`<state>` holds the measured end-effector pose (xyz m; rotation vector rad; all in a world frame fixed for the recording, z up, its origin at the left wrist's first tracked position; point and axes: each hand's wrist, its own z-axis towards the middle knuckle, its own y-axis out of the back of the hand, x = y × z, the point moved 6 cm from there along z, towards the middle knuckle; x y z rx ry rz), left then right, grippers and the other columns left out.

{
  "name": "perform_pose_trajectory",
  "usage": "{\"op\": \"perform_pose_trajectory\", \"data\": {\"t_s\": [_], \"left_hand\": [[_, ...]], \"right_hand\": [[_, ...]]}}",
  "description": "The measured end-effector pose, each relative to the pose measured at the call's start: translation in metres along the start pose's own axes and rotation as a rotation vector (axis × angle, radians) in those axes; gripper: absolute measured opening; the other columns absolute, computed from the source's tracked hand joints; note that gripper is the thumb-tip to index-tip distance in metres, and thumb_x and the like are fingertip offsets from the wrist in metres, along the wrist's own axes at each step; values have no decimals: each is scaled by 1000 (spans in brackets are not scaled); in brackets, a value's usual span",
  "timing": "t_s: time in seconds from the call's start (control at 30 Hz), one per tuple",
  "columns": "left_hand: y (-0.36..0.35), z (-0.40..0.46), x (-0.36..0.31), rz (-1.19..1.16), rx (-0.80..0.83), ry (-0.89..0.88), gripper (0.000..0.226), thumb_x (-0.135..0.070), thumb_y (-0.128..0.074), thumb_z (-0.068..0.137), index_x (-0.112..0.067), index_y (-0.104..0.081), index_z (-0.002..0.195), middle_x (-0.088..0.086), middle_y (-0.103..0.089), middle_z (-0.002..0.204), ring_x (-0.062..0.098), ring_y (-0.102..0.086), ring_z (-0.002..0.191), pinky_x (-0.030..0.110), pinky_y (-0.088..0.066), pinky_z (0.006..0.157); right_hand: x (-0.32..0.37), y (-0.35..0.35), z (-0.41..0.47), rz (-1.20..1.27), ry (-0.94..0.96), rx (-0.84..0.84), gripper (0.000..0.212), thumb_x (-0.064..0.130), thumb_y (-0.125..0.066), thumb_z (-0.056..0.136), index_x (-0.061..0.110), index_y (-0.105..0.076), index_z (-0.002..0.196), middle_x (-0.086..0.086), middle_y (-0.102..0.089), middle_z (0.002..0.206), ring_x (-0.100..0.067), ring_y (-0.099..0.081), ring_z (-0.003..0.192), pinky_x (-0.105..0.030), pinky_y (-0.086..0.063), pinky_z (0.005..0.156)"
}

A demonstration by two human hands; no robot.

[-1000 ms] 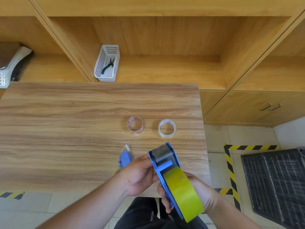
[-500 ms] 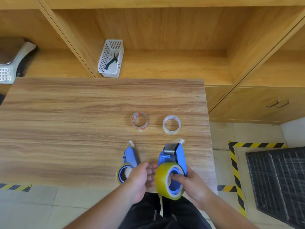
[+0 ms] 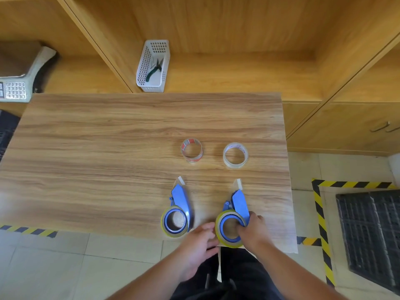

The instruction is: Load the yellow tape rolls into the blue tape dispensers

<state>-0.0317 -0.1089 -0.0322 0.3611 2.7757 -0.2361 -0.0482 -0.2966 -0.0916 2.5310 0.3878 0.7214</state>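
Two blue tape dispensers lie flat near the front edge of the wooden table (image 3: 108, 148), each with a yellow tape roll on its hub. The left dispenser (image 3: 180, 202) with its yellow roll (image 3: 164, 229) lies untouched. My right hand (image 3: 252, 231) grips the right dispenser (image 3: 239, 202), fingers inside the hub of its yellow roll (image 3: 218, 231). My left hand (image 3: 200, 241) rests beside that roll at the table edge, fingers loosely apart and touching its left side.
Two near-empty clear tape rolls stand behind the dispensers, one with red print (image 3: 192, 150) and one plain (image 3: 235, 155). A white basket (image 3: 152, 66) holding pliers sits on the shelf behind. A scale (image 3: 19, 83) is at far left. Hazard-striped floor tape (image 3: 320, 213) and a black crate (image 3: 372, 234) lie to the right.
The right dispenser with its yellow roll came down from being held upright in both hands to lying flat on the table. My left hand has slid off it to the roll's side.
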Motion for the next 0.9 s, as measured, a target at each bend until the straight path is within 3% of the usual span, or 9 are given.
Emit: {"op": "perform_pose_trajectory", "data": {"t_s": [0.13, 0.23, 0.3, 0.43, 0.6, 0.7, 0.8, 0.9], "left_hand": [[-1, 9, 5, 34, -3, 38, 35, -11, -46, 101, -33, -67, 120, -9, -81, 108, 15, -67, 118, 39, -51, 109], [3, 18, 10, 13, -2, 51, 40, -13, -49, 98, -29, -63, 132, -4, -78, 119, 17, -66, 120, 38, -53, 107], [4, 22, 12, 18, -1, 52, 40, -12, -48, 98, -30, -66, 128, -5, -79, 116, 16, -67, 118, 36, -54, 105], [5, 27, 14, 42, 10, 58, 43, -14, -50, 97, -34, -64, 132, -7, -75, 124, 14, -65, 121, 34, -55, 104], [2, 24, 11, 144, 30, 10, 44, -8, -47, 96, -37, -66, 124, -7, -73, 124, 10, -63, 120, 26, -55, 94], [1, 20, 9, 202, 40, -19, 41, -11, -50, 97, -36, -61, 127, -9, -67, 128, 8, -60, 118, 29, -54, 98], [8, 22, 5, 280, -17, -72, 50, -22, -57, 97, -31, -46, 144, -15, -57, 133, 3, -56, 113, 34, -51, 106], [20, 25, 6, 299, -84, -99, 56, -20, -58, 97, -26, -41, 150, -13, -53, 130, 4, -58, 111, 33, -54, 101]], "right_hand": [[4, -4, 6, -73, 9, -28, 43, 24, -62, 92, 16, -50, 133, -6, -48, 116, -19, -55, 79, -33, -48, 71], [8, -6, 9, -119, 28, -48, 45, 23, -64, 92, 19, -49, 135, -8, -51, 120, -25, -60, 86, -39, -54, 81], [10, -8, 10, -126, 38, -63, 48, 22, -65, 91, 20, -49, 136, -8, -51, 121, -28, -62, 92, -42, -55, 86], [10, -12, 9, -130, 31, -80, 53, 21, -67, 89, 23, -46, 137, -9, -51, 121, -30, -61, 97, -45, -56, 88], [9, -14, 9, -102, 21, -72, 54, 24, -68, 89, 20, -44, 137, -11, -51, 124, -31, -61, 101, -42, -55, 84], [7, -14, 9, -73, 27, -43, 60, 27, -67, 88, 21, -40, 141, -12, -50, 126, -33, -59, 106, -42, -54, 85], [11, -6, 2, -70, 37, -7, 66, 32, -66, 87, 22, -35, 144, -11, -49, 127, -31, -57, 108, -41, -53, 85], [12, 3, -7, -103, 73, -30, 72, 37, -65, 86, 22, -29, 148, -11, -45, 131, -32, -51, 114, -45, -52, 94]]}}
